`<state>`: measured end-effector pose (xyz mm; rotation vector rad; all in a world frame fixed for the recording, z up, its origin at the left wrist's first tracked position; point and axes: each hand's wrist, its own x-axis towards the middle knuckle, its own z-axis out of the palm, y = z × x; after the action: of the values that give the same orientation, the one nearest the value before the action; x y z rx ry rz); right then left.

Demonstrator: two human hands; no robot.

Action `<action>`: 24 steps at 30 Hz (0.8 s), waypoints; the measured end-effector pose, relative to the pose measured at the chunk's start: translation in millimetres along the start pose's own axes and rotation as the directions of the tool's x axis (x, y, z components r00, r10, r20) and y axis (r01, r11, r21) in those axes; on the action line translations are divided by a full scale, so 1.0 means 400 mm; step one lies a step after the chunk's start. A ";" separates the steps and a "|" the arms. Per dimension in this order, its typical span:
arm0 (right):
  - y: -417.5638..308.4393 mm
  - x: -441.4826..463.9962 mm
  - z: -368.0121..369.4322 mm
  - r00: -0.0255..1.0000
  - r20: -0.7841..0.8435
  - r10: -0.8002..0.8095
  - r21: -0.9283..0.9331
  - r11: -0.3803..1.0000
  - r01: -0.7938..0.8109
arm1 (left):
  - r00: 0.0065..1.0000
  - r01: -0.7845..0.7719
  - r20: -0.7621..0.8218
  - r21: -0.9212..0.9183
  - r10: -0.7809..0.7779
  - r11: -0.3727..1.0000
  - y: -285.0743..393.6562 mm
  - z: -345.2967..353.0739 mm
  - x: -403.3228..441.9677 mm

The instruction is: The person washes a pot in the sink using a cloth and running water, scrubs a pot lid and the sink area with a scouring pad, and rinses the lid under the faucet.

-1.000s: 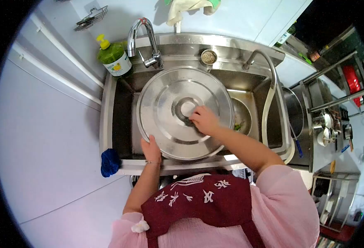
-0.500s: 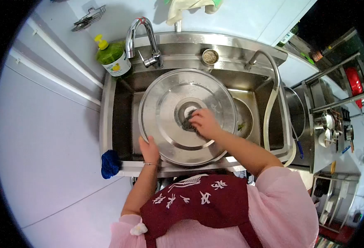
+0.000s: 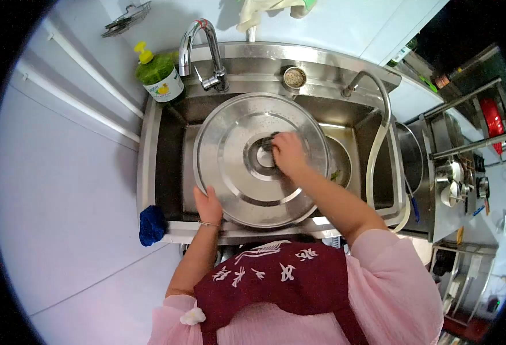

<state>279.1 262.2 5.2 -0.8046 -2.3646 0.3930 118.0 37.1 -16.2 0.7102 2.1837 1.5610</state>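
Round silvery metal lid (image 3: 236,172) gripped at its rim by the partly open left hand (image 3: 208,206), centre touched by the curled right hand (image 3: 289,152), any held item unclear.

Right hand (image 3: 289,152) covers most of the dark pad (image 3: 274,137) at 1 o'clock of the lid (image 3: 227,155) centre; type unclear. Left hand (image 3: 208,206) at 8 o'clock: grip under the rim hidden. Lid blocks much of the sink (image 3: 169,155) and the pan's (image 3: 342,164) 9 o'clock side. Green bits (image 3: 334,175) in pan too small to ID. Cloth (image 3: 267,7) at 12 cut by top edge; apron (image 3: 276,282) at 6 by bottom. Bottle (image 3: 160,77) small print unreadable.
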 end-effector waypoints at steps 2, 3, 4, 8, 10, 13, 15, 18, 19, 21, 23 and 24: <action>-0.015 -0.025 -0.011 0.999 -0.035 -0.039 0.020 0.999 0.040 | 0.998 -0.023 -0.052 0.004 0.023 1.000 0.032 -0.004 0.012; -0.021 -0.054 -0.019 0.996 -0.054 -0.070 0.039 0.997 0.073 | 0.999 -0.024 -0.048 0.005 0.024 1.000 0.040 -0.012 0.016; 0.005 -0.090 -0.045 0.997 0.052 -0.057 0.052 0.997 0.054 | 0.998 -0.053 -0.025 0.080 0.055 0.995 0.043 -0.020 0.016; -0.015 -0.213 -0.136 0.928 0.300 -0.222 0.146 0.972 0.185 | 1.000 0.001 -0.021 -0.025 -0.002 1.000 -0.017 -0.016 0.027; -0.101 -0.222 -0.097 0.854 0.336 -0.396 0.325 0.900 0.289 | 1.000 0.003 -0.002 0.044 -0.003 0.999 0.012 -0.024 0.024; -0.258 -0.135 0.007 0.782 0.273 -0.560 0.327 0.819 0.471 | 0.997 -0.071 -0.016 0.123 0.074 0.990 -0.010 -0.014 0.015; -0.294 -0.027 0.055 0.760 0.286 -0.583 0.223 0.812 0.539 | 0.986 -0.155 -0.043 0.128 0.161 0.980 -0.020 -0.009 0.009; -0.233 0.131 0.120 0.808 0.426 -0.406 -0.014 0.891 0.455 | 0.999 0.003 -0.048 0.093 0.001 0.996 0.001 -0.019 -0.010; -0.196 0.190 0.118 0.804 0.498 -0.325 -0.114 0.894 0.433 | 0.999 -0.004 -0.044 0.088 0.008 0.996 -0.005 -0.018 -0.015; -0.063 0.244 0.104 0.874 0.479 -0.086 -0.168 0.968 0.188 | 0.997 0.005 -0.073 0.110 0.003 0.994 -0.032 -0.022 -0.022; 0.068 0.212 0.048 0.951 0.296 -0.091 -0.274 0.946 0.175 | 0.996 0.034 -0.088 0.033 -0.031 0.999 -0.043 -0.019 -0.022; 0.116 0.174 0.019 0.965 0.254 -0.065 -0.231 0.965 0.126 | 0.994 0.063 -0.093 0.024 -0.061 0.998 -0.036 -0.019 -0.022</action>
<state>251.2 341.3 9.8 -0.7847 -2.7102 0.1669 118.0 22.4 -27.4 0.5833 2.2744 1.5647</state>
